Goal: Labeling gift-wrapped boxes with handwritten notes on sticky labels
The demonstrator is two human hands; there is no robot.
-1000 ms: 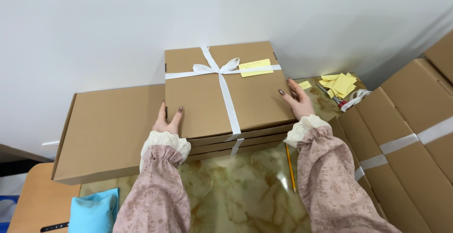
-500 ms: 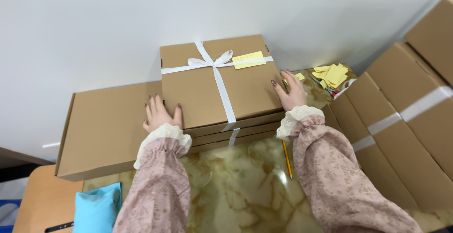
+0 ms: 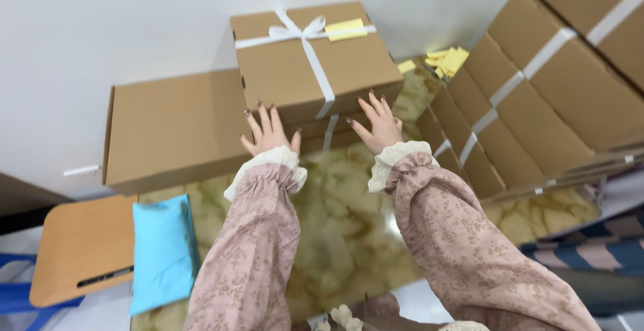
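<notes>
Head view: both hands spread open, left hand (image 3: 268,132), right hand (image 3: 378,124), fingertips against ribboned cardboard box (image 3: 310,63) front edge.

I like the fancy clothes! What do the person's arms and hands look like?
Both arms wear dusty-pink sleeves with a tiny flower print, puffed and gathered at the wrists, ending in cream lace ruffle cuffs. The left hand and right hand are bare, with dark polished fingernails and no rings that show.

pink floral sleeves (image 3: 443,237), cream lace cuffs (image 3: 396,160), dark painted nails (image 3: 349,122)
</notes>
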